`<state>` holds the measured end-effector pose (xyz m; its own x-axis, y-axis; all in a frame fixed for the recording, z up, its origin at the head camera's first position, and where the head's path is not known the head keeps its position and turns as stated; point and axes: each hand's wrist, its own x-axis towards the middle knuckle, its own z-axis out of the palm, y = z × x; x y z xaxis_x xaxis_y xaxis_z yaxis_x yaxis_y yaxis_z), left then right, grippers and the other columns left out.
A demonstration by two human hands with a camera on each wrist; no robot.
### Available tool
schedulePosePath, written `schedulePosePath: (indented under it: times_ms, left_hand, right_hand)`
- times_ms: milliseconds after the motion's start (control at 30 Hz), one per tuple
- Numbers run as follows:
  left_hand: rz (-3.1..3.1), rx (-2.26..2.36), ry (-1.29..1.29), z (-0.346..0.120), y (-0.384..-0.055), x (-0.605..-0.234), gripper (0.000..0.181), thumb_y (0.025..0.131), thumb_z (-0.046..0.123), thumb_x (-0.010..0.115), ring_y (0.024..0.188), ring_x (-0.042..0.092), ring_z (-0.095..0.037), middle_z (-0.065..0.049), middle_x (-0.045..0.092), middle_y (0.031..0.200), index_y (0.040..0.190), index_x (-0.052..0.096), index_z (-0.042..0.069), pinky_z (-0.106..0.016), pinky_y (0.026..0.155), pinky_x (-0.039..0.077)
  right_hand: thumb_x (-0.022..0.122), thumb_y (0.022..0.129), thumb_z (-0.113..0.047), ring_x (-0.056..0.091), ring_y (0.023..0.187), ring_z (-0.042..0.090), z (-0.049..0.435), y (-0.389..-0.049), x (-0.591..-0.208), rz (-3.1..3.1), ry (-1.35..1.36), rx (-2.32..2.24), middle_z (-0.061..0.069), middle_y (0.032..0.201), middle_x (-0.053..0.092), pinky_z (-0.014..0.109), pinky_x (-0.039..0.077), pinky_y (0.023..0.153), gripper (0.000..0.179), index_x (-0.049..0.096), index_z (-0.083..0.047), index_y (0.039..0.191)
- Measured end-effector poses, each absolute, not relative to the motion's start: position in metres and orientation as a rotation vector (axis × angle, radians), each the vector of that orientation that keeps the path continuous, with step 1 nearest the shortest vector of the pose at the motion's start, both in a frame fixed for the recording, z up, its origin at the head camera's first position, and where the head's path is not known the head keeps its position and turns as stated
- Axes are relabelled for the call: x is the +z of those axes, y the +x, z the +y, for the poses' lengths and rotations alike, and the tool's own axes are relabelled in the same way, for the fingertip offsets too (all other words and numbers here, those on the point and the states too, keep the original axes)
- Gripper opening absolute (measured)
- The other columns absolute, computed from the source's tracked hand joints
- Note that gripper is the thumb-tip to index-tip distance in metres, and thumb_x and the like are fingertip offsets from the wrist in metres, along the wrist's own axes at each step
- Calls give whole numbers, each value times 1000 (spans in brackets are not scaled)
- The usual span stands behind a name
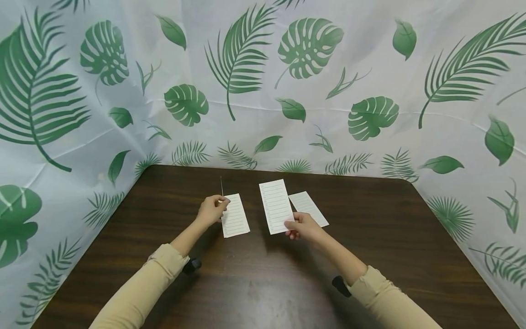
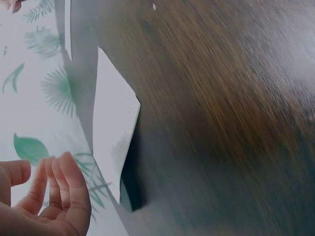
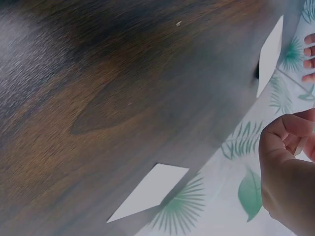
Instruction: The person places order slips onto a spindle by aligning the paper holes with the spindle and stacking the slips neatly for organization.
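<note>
In the head view my left hand [image 1: 211,210] is above the left edge of a small stack of white lined cards [image 1: 236,219]. It holds a thin, stick-like thing [image 1: 222,185] that points up and away; its kind is not clear. Fingers of this hand [image 2: 64,196] look bent in the left wrist view, with the thumb apart from them. My right hand [image 1: 303,226] pinches a lined paper card [image 1: 276,205] by its lower right corner, thumb on top. Behind that hand, another white card [image 1: 309,208] lies on the table, partly covered.
The dark wooden table [image 1: 255,278] extends to a white curtain with green leaves [image 1: 263,114] behind and at the sides. A black wrist strap [image 1: 191,266] shows by the left sleeve, and another black strap [image 1: 341,286] by the right.
</note>
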<state>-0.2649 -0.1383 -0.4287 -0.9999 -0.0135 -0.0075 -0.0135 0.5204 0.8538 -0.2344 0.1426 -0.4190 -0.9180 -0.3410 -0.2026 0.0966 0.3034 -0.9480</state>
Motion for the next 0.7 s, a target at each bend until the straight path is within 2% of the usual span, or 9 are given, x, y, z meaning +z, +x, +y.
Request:
schedulePosePath:
  times_ms: [133, 300, 400, 500, 700]
  left_hand:
    - [-2726, -1642, -71, -128, -264, -427, 28, 97, 18, 51, 66, 61, -25, -25, 64, 91, 110, 62, -4, -30, 53, 57]
    - [-2662, -1819, -174, -113, -265, -423, 36, 102, 19, 40, 61, 53, -12, -14, 59, 85, 113, 62, -7, -24, 51, 54]
    - [-2616, -1902, -205, -103, -265, -418, 41, 104, 22, 35, 60, 49, -10, -13, 57, 85, 113, 61, -9, -22, 50, 52]
    - [-2579, -1929, -184, -94, -265, -414, 41, 103, 23, 38, 60, 51, -12, -17, 59, 84, 111, 61, -9, -20, 48, 51]
    - [-2521, -1909, -103, -81, -267, -411, 31, 97, 23, 51, 58, 53, -11, -13, 60, 77, 99, 64, -5, -21, 49, 54]
  right_hand:
    - [48, 94, -2, 50, 51, 4, 139, -232, -417, 2196, -240, -1648, -5, 60, 56, 15, 39, 48, 24, 50, 16, 110]
    - [48, 94, -2, 50, 52, 4, 134, -230, -417, 2180, -256, -1652, -4, 61, 56, 15, 39, 49, 23, 50, 15, 110]
    - [48, 94, -2, 50, 52, 4, 131, -230, -417, 2170, -263, -1652, -5, 61, 56, 15, 39, 49, 24, 50, 15, 110]
    - [48, 94, -2, 50, 52, 4, 129, -229, -417, 2161, -269, -1655, -4, 61, 56, 16, 39, 49, 23, 51, 15, 109]
    - [49, 93, -2, 50, 52, 4, 124, -228, -416, 2157, -276, -1657, -4, 60, 56, 16, 38, 49, 23, 51, 16, 109]
